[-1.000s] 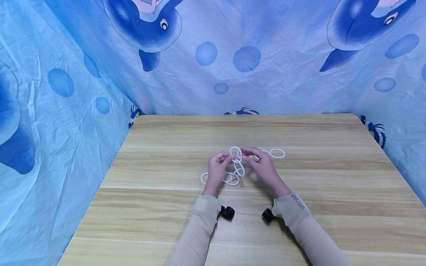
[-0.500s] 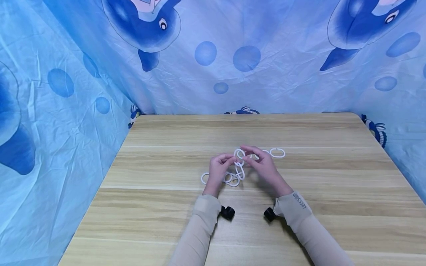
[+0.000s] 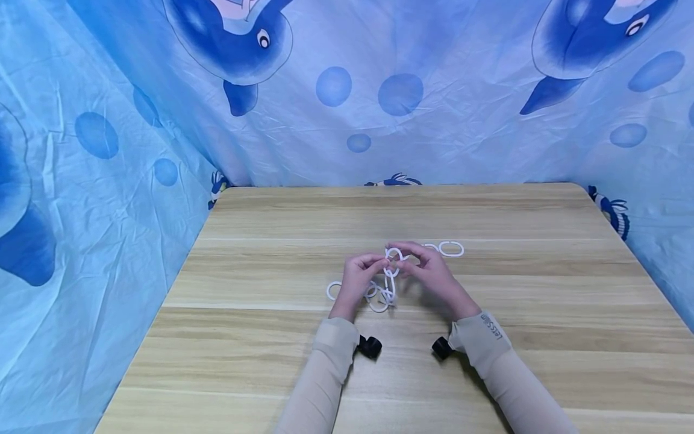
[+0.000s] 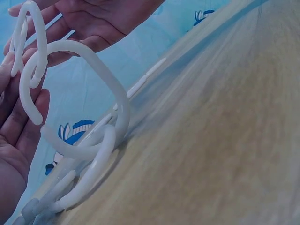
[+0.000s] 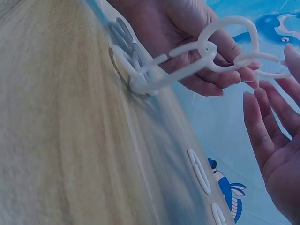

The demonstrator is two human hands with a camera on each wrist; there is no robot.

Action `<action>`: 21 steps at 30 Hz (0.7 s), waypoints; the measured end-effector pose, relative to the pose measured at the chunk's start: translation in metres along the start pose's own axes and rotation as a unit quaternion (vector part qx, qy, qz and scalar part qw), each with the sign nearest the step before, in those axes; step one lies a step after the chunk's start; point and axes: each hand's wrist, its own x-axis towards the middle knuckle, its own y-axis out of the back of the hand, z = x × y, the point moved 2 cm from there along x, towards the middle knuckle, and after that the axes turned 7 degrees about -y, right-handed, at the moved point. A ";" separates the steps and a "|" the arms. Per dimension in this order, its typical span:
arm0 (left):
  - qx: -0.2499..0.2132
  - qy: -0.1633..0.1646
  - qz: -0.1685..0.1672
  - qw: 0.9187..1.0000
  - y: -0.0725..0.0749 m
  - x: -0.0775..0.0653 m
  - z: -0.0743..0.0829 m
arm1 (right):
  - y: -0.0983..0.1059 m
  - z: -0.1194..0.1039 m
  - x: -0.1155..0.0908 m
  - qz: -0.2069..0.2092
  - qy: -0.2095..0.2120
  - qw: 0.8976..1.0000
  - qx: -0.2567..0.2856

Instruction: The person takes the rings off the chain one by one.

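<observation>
White plastic chain links, each an oval with a small gap, hang joined from between the two hands above the table. My left hand pinches the upper part of the chain between thumb and fingers. Facing it, my right hand pinches a white link that meets the chain's top; fingers partly hide where they join. Below, the chain's lower links lie bunched on the table, and another link shows left of my left hand, partly covered by it.
Loose white links lie flat on the wooden table beyond my right hand, one partly hidden. Black wrist cameras sit at both cuffs. A blue dolphin-print curtain stands behind the table and to its sides.
Both hands have shifted slightly, and the held top of the chain has moved a little right and down. The lower links have slid slightly nearer. Both hands keep their pinch.
</observation>
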 end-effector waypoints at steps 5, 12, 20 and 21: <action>-0.015 0.006 -0.009 1.000 -0.001 -0.001 0.000 | 0.001 0.001 0.000 -0.006 0.003 1.000 0.001; -0.028 -0.016 -0.023 0.999 -0.001 -0.002 0.001 | 0.000 0.001 -0.001 -0.004 0.001 1.000 0.019; -0.020 -0.013 -0.018 1.000 -0.001 -0.001 -0.001 | 0.001 0.002 -0.001 0.013 -0.019 0.999 0.049; -0.017 -0.009 -0.015 1.000 0.000 -0.001 -0.001 | 0.001 0.002 -0.001 0.015 -0.022 0.998 0.052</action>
